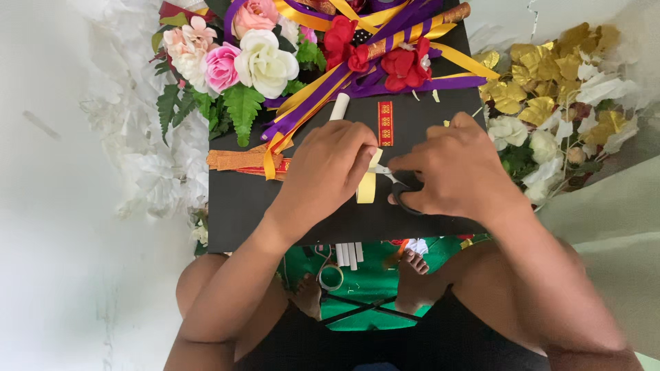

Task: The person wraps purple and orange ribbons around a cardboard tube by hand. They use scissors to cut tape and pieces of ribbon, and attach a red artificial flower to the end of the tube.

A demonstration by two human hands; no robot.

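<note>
While the left hand (328, 168) pinches a pale yellow ribbon (367, 187) between curled fingers, the right hand (455, 172) is closed through the dark handles of a pair of scissors (402, 185). The short silvery blades meet the ribbon just beside the left fingertips; how far apart they stand cannot be told. The ribbon is a narrow, matte strip that hangs in a small loop below the left hand, over the middle of a black board (234, 206) resting across the person's lap.

On the board just above the hands lies a small red strip (385, 123) with a gold pattern, upright and rectangular, and beside it a white roll (339, 106), tilted. To the left, flat orange and red strips (240, 161) lie stacked. Purple and yellow ribbons (357, 72) fan across the board's top edge, with red fabric flowers (405, 65) among them. Pink and white flowers (240, 58) with green fern leaves sit at the top left corner; gold leaves (543, 75) and white blooms lie off the right edge. Below the board, on green cloth (371, 278), a tape ring (331, 277) and some white strips (348, 254) lie near the person's foot.
</note>
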